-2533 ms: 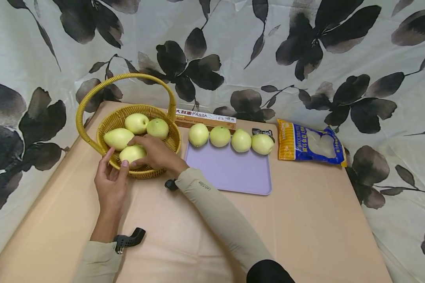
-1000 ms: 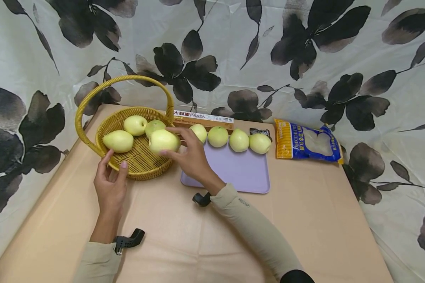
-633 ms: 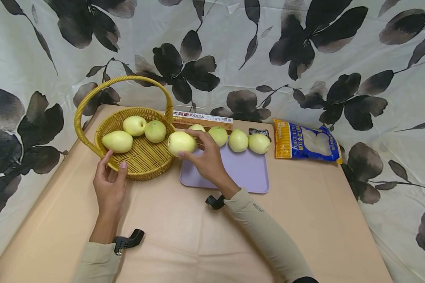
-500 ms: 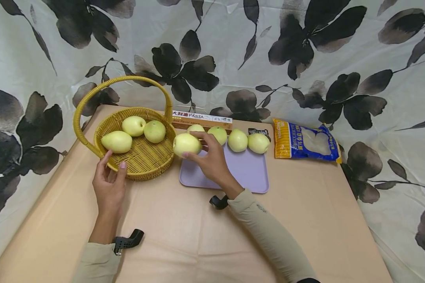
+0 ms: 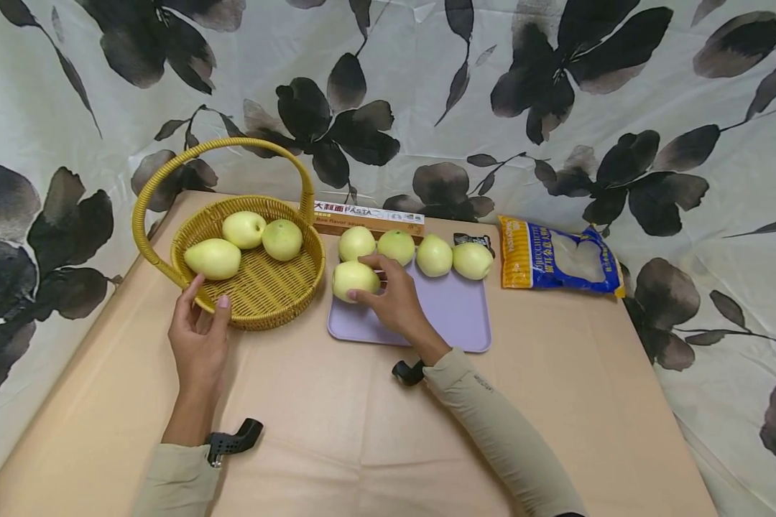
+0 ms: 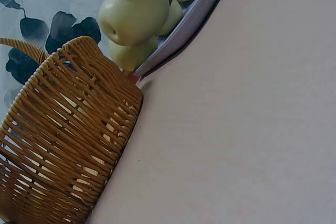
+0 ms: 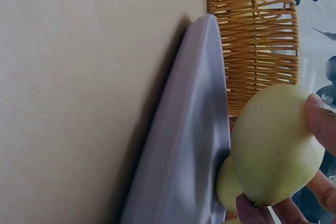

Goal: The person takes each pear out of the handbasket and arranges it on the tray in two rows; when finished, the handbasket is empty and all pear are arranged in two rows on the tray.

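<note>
My right hand (image 5: 397, 298) pinches a pale green, pear-like fruit (image 5: 356, 281) between thumb and fingers, over the left part of the lilac tray (image 5: 453, 316). In the right wrist view this fruit (image 7: 278, 145) shows a small dark stem end and seems held above the tray (image 7: 178, 129). Behind it, several similar fruits (image 5: 435, 256) stand in a row along the tray's far edge. The wicker basket (image 5: 265, 305) on the left holds three more fruits (image 5: 213, 259). My left hand (image 5: 200, 345) rests its extended fingers and thumb against the basket's near rim; the left wrist view leaves it out.
A pasta box (image 5: 368, 220) lies behind the tray, and a small black packet (image 5: 473, 240) sits at its far right corner. Farther right is a blue and yellow bag (image 5: 559, 256). The basket's tall handle (image 5: 144, 208) arches over it. A floral cloth (image 5: 427, 93) hangs behind the table.
My right hand has lifted a fruit out of the basket and carried it right, over the tray, then lower and nearer. My left hand stays at the basket rim.
</note>
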The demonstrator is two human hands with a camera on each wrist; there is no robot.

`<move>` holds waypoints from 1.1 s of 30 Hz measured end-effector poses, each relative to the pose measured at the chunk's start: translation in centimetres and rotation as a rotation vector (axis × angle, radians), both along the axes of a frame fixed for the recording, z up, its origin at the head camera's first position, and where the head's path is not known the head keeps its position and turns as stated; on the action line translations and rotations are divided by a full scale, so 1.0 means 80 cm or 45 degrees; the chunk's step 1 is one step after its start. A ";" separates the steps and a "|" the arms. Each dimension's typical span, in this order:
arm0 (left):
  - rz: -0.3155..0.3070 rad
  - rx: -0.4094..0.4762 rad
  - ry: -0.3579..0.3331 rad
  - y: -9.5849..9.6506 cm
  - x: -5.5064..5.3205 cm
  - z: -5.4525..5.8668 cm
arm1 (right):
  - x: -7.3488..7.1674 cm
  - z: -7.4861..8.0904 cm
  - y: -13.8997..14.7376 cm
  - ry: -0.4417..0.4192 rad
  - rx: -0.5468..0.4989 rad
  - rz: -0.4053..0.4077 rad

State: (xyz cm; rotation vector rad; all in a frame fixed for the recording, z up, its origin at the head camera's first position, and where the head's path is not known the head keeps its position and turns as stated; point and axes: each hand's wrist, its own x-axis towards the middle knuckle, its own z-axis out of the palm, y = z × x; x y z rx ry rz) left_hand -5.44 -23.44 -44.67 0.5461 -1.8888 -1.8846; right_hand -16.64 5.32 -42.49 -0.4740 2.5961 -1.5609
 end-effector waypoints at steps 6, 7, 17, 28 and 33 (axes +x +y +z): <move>-0.014 0.027 -0.012 0.001 0.000 0.001 | -0.001 -0.009 -0.006 -0.023 0.030 0.032; -0.017 0.032 -0.013 0.001 0.000 0.001 | 0.000 -0.010 -0.007 -0.034 0.035 0.034; -0.014 0.009 0.007 0.001 -0.001 0.001 | 0.004 -0.016 0.001 0.023 0.135 -0.032; -0.022 0.024 0.006 -0.001 0.000 0.000 | 0.006 -0.023 0.006 0.104 0.092 -0.005; -0.020 0.013 0.005 -0.002 -0.001 -0.001 | 0.004 -0.021 0.006 0.095 0.102 -0.014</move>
